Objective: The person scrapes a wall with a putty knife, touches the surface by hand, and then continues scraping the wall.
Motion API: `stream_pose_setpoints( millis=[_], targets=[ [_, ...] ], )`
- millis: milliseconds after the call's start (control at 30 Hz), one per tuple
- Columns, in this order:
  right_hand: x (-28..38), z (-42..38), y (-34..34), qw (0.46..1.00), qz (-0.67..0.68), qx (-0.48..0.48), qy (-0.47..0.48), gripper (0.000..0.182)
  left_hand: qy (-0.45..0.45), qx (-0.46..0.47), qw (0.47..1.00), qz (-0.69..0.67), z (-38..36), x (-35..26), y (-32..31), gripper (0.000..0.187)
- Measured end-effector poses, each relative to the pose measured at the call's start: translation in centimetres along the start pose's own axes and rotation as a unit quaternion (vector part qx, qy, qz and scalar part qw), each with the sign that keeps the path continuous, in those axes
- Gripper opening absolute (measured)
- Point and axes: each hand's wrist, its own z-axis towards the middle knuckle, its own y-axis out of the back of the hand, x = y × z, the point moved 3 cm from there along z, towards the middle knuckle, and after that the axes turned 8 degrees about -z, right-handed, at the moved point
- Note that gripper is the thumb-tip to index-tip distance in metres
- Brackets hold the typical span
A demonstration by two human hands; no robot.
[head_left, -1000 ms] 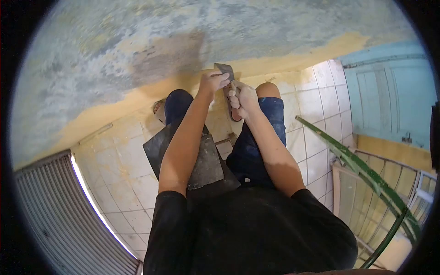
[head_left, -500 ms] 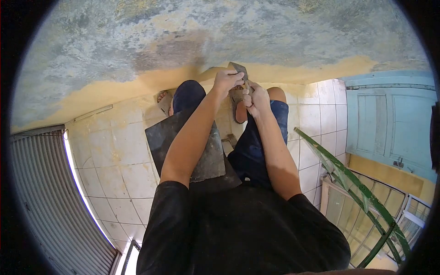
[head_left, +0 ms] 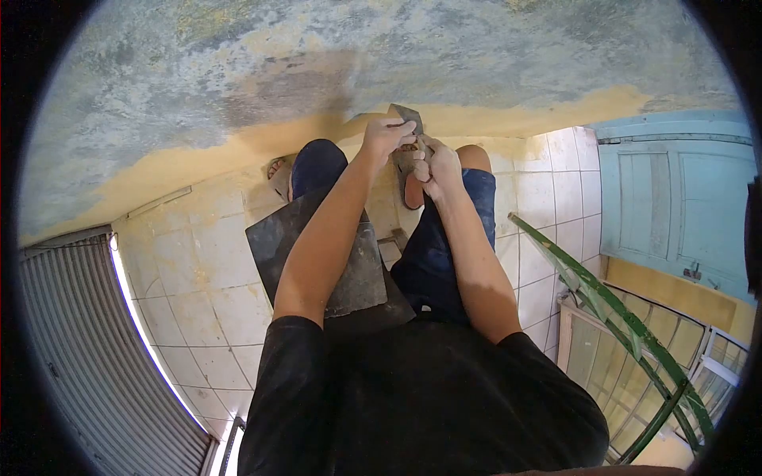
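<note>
Near the wall, my right hand (head_left: 442, 168) is wrapped round the handle of a scraper (head_left: 408, 114) with a flat grey blade. My left hand (head_left: 383, 136) pinches that blade, fingers closed on its face. The blade's tip points up at the yellow lower strip of the wall (head_left: 476, 117). Under my left forearm, a dark flat sheet (head_left: 274, 239) lies across my lap, with a smaller worn grey sheet (head_left: 361, 278) on top of it. My forearm hides part of both sheets.
White floor tiles (head_left: 218, 262) surround my sandalled feet. A corrugated shutter (head_left: 87, 333) stands at left, a light blue door (head_left: 675, 210) at right. Close to my right side, a green metal frame (head_left: 611, 305) rises before a barred gate (head_left: 635, 341). The wall above is patchy grey.
Both hands and the scraper have shifted slightly left in view. My grip on the handle and blade looks the same.
</note>
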Motion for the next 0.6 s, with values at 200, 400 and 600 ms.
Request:
stream_pose_setpoints(
  millis=[200, 400, 600],
  targets=[
    [0.2, -0.3, -0.5, 0.999, -0.023, -0.019, 0.011, 0.019, -0.003, -0.009, 1.000, -0.013, 0.2, 0.2, 0.0, 0.055],
    [-0.6, 2.6, -0.9, 1.000, -0.020, -0.022, 0.005, 0.017, -0.042, -0.022, 0.999, -0.026, 3.0, 3.1, 1.6, 0.042],
    [-1.2, 3.4, 0.0, 1.000, 0.003, -0.013, -0.027, 0.017, -0.082, -0.102, 0.989, 0.065, 3.6, 4.1, 2.0, 0.023]
  ],
)
